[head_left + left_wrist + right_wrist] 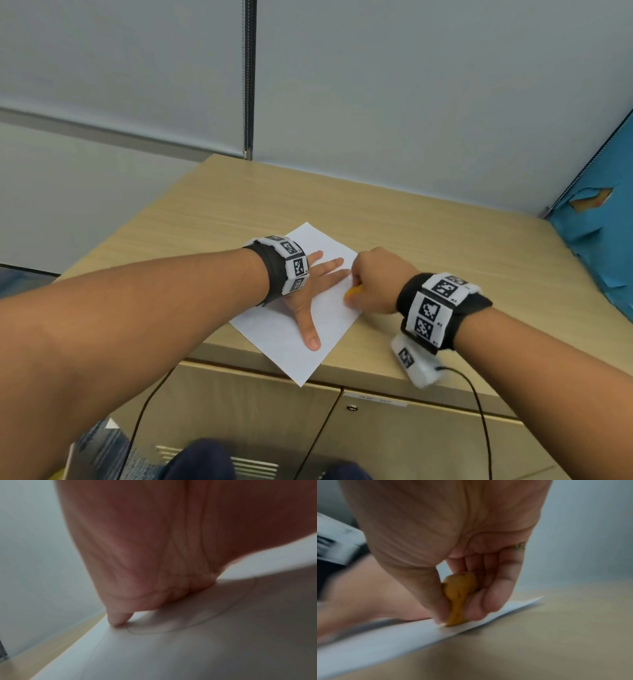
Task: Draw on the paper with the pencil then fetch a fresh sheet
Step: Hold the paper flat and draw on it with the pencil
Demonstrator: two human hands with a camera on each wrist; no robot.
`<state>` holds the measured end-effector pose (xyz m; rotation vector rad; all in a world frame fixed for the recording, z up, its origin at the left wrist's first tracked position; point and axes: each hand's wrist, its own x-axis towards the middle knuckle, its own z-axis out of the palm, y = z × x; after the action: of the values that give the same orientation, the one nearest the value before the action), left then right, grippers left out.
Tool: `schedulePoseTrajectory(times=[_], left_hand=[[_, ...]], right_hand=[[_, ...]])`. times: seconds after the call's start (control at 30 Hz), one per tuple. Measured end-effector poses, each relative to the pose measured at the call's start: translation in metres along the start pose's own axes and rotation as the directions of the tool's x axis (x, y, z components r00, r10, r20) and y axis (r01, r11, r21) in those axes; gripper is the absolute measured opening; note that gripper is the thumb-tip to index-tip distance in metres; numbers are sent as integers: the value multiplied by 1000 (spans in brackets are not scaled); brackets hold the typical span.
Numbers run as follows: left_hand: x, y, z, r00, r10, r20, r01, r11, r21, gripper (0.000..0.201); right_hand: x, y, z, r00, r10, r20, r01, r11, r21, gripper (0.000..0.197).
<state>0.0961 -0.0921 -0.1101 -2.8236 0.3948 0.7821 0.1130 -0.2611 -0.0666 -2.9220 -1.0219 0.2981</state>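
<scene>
Plainly the paper (pixel 310 310) is lying thin and light on the bench (pixel 428 236), probably sliding easily, so the left hand (pixel 310 291) is pressing it flat with straight fingers. Beside its right edge, the right hand (pixel 375 279) is pinching the short yellow pencil (pixel 352 292), its tip touching the sheet.

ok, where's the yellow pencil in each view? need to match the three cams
Head: the short yellow pencil pokes out at centre, gripped by the right hand over the white paper sheet.
Left wrist: not in it; only the flat left hand on the sheet.
Right wrist: centre, blurred, tip down on the sheet.
Shared landmark: the white sheet on the light wooden cabinet top.
</scene>
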Motion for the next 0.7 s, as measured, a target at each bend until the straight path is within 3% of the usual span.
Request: schedulePoseTrajectory(times=[0.07, 0.23, 0.37, 0.5, 0.7], left_hand=[[1, 0, 0, 1000, -8, 12, 8, 1000, -7, 153], [3, -1, -3, 1000, 4, 16, -4, 1000, 4, 152], [6, 2, 3, 999, -48, 0, 48, 999, -14, 160], [-7, 4, 6, 993, -112, 28, 113, 993, -39, 154], [-30, -5, -6, 997, -29, 67, 31, 999, -26, 129]], right_hand=[[1, 3, 2, 998, 44, -50, -45, 999, -10, 20], [-20, -29, 17, 991, -128, 43, 127, 992, 27, 19], [-1, -5, 6, 1000, -10, 15, 10, 1000, 4, 19], [9, 5, 3, 999, 51, 1, -50, 997, -57, 22], [13, 16, 5, 999, 44, 14, -44, 999, -19, 23]])
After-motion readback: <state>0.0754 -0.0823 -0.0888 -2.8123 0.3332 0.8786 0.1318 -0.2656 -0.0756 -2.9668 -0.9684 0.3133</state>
